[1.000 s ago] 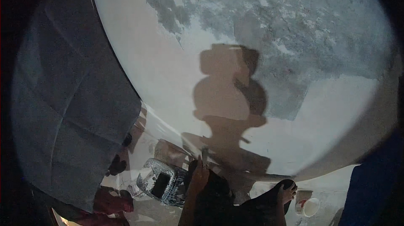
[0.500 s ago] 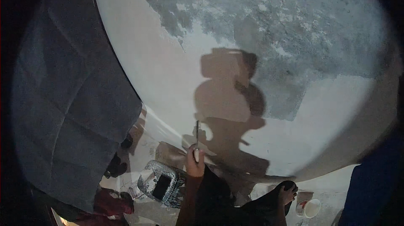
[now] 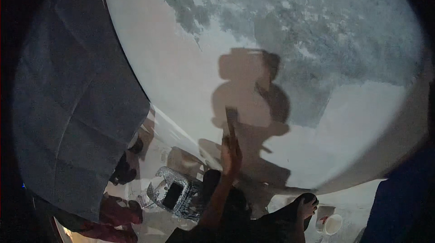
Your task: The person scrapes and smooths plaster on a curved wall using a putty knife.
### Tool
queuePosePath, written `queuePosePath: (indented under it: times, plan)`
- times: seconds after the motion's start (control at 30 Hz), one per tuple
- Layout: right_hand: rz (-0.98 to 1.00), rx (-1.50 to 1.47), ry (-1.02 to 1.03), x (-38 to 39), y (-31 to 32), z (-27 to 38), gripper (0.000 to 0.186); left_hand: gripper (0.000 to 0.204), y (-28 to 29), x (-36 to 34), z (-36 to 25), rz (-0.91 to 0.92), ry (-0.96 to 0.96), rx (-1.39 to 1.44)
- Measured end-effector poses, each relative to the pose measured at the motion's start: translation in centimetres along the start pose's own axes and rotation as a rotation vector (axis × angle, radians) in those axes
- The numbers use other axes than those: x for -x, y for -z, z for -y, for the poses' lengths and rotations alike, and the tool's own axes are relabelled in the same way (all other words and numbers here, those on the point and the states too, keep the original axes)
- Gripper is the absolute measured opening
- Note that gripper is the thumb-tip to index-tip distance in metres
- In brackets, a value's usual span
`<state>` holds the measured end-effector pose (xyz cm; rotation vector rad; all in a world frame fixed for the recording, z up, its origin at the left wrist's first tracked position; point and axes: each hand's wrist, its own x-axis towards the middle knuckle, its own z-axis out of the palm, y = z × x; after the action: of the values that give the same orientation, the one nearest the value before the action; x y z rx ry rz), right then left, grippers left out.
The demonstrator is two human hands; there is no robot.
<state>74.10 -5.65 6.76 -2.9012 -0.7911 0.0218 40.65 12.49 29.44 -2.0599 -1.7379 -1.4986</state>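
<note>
**Hand and scraper at the pale wall**

One hand [image 3: 231, 152] is raised from the lower middle of the view, forearm running up from the dark clothing below. Which hand it is cannot be told from this view; only one is seen. Its fingers [image 3: 235, 145] are wrapped around the lower end of a thin, dark, flat-bladed tool [image 3: 231, 118], which stands nearly upright with its tip against the pale plastered wall [image 3: 181, 62].

The tool sits at the wall's lower middle, inside the dark shadow of a person [image 3: 253, 102] cast on the plaster. Above and right of the tool, the wall carries a large, rough grey patch [image 3: 317, 30] with ragged edges.

Left of the wall hangs a wide grey sheet of cloth [image 3: 72, 107]. Below the wall, near its foot, lies a clear plastic-wrapped bundle with a dark middle [image 3: 174, 193]. Further right along the foot of the wall, a bare foot [image 3: 307, 206] shows, and just beside it a small white round cup [image 3: 333, 224] on the pale floor [image 3: 353, 197].
</note>
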Motion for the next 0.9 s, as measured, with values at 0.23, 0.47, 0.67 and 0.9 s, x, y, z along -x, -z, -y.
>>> queuePosePath:
  times: [0.23, 0.47, 0.67, 0.9]
  plan:
    - [-0.003, 0.003, -0.014, -0.7, 1.1, -0.3, 0.07, 0.051, 10.8, -19.1, -8.5, -0.326, -0.346, -0.246]
    - [-0.07, 0.003, 0.026, -0.1, -0.4, 0.0, 0.072, 0.054, 5.5, -8.7, -2.3, -0.018, 0.042, -0.066]
    - [-0.037, 0.024, 0.015, -0.5, -0.5, -0.2, 0.071, 0.053, -1.1, 3.3, 4.5, -0.002, -0.101, 0.081]
    - [-0.032, 0.051, 0.005, -0.7, -0.4, -0.5, 0.071, 0.051, 6.2, -13.9, 2.8, -0.25, -0.425, 0.045]
